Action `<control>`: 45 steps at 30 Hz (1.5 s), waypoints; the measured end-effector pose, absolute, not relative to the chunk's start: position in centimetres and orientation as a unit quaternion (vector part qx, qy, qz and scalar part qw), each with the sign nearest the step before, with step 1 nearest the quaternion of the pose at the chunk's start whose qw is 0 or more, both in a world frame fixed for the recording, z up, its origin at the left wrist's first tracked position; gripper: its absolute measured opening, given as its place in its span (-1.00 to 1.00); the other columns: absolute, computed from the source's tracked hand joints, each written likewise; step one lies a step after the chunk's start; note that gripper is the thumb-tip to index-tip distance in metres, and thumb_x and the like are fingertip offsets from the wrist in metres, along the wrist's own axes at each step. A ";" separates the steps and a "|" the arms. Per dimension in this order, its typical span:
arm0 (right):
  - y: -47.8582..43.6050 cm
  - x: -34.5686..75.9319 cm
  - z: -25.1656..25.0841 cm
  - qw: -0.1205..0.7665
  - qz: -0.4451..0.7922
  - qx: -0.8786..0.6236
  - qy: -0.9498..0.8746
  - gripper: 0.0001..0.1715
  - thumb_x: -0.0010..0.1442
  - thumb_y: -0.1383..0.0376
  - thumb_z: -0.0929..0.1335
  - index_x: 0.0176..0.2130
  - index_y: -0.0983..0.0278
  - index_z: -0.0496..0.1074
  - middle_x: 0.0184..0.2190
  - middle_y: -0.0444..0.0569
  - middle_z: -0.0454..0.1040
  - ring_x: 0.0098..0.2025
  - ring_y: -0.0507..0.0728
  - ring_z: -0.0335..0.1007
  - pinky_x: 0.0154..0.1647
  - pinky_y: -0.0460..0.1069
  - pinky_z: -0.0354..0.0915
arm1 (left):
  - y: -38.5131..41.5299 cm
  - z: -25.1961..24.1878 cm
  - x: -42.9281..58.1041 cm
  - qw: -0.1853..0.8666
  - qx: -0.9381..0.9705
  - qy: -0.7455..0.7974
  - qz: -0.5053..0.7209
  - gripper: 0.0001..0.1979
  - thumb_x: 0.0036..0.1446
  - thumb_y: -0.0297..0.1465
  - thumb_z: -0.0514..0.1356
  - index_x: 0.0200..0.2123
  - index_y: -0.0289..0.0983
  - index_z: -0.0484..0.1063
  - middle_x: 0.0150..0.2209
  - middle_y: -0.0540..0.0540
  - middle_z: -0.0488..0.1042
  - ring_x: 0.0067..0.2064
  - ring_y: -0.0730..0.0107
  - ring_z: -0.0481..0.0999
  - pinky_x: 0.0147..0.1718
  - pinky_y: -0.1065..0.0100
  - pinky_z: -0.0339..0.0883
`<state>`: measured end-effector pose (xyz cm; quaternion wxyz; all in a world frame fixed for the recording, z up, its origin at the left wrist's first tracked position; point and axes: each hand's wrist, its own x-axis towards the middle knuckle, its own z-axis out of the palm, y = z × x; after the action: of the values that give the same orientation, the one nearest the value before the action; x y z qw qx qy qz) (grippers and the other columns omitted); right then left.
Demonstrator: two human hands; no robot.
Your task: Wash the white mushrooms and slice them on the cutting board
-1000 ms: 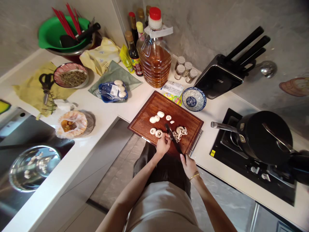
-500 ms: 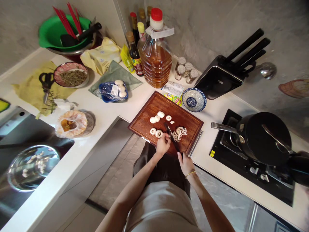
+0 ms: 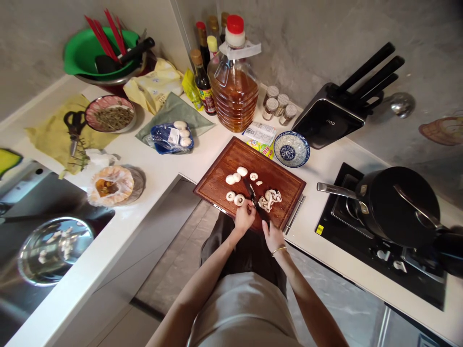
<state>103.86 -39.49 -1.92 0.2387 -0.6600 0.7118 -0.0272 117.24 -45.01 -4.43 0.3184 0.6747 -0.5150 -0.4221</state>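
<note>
My right hand is wrapped around the handle of a dark-bladed knife, which points away from me over a wooden cutting board. Beside the blade, my left hand has its fingers curled together low over the board; whatever they pinch is hidden. Sliced mushrooms lie in a pile just right of the knife. Several whole white mushrooms rest to its left, one of them a stem-up mushroom close to my left fingertips. A small mushroom piece sits beyond the blade.
A blue-patterned bowl and a knife block stand behind the board. Right is a lidded pot on the stove. Left are a mushroom pack, a bagged container and a metal bowl in the sink. Behind stands a large oil jug.
My right hand has shifted slightly left, and the knife has turned a little with it. My left hand stays almost in place. The whole view has drifted slightly.
</note>
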 end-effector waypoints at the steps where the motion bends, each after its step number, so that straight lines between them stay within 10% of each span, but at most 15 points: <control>1: -39.4 103.7 -1.9 0.244 -0.051 -0.660 0.709 -0.32 0.32 0.01 -0.05 -0.25 0.34 0.42 -0.34 0.16 0.54 -0.33 0.18 0.49 -0.31 -0.01 0.28 | -45.0 -4.4 117.2 0.316 0.677 -0.515 -0.420 -0.94 0.08 -0.45 0.04 -0.32 -0.22 0.25 -0.50 0.04 0.37 -0.50 0.48 0.38 -0.44 0.47 0.19; 14: -39.2 100.5 1.4 0.285 -0.097 -0.604 0.738 -0.29 0.27 -0.11 -0.02 -0.32 0.27 0.41 -0.57 0.03 0.50 -0.50 0.17 0.46 -0.52 -0.04 0.19 | -45.9 -1.0 117.4 0.275 0.657 -0.606 -0.353 -0.77 0.19 -0.44 0.00 -0.10 -0.23 0.33 -0.14 -0.17 0.44 -0.15 0.25 0.44 -0.17 0.28 0.28; 20: -39.5 99.3 2.8 0.246 -0.064 -0.639 0.726 -0.42 0.22 -0.11 0.15 -0.16 0.23 0.46 -0.38 0.01 0.58 -0.39 0.15 0.51 -0.41 -0.07 0.24 | -47.5 3.8 120.7 0.302 0.614 -0.688 -0.240 -0.72 0.12 -0.20 0.14 -0.16 -0.23 0.35 -0.14 -0.17 0.39 -0.05 0.15 0.31 0.00 0.16 0.10; 31: -39.5 97.2 2.5 0.192 -0.053 -0.705 0.680 -0.52 0.22 -0.05 0.20 -0.19 0.21 0.49 -0.33 0.00 0.58 -0.35 0.13 0.50 -0.36 -0.05 0.25 | -52.2 2.9 119.3 0.103 0.439 -0.856 -0.254 -0.58 -0.06 0.03 0.21 -0.50 -0.24 0.33 -0.43 -0.11 0.36 -0.27 0.19 0.34 -0.17 0.22 0.11; 45: -40.5 94.1 2.2 0.229 -0.090 -0.727 0.641 -0.52 0.17 -0.07 0.25 -0.20 0.19 0.51 -0.30 -0.02 0.57 -0.30 0.11 0.48 -0.30 -0.06 0.26 | -55.7 3.4 121.4 0.053 0.350 -0.899 -0.260 -0.44 -0.26 0.13 0.26 -0.40 -0.22 0.28 -0.37 -0.08 0.33 -0.25 0.17 0.35 -0.19 0.26 0.16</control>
<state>94.08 -40.53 2.23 0.2291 -0.7273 0.6406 -0.0898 121.36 -55.73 3.44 0.0530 0.3498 -0.8986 -0.2595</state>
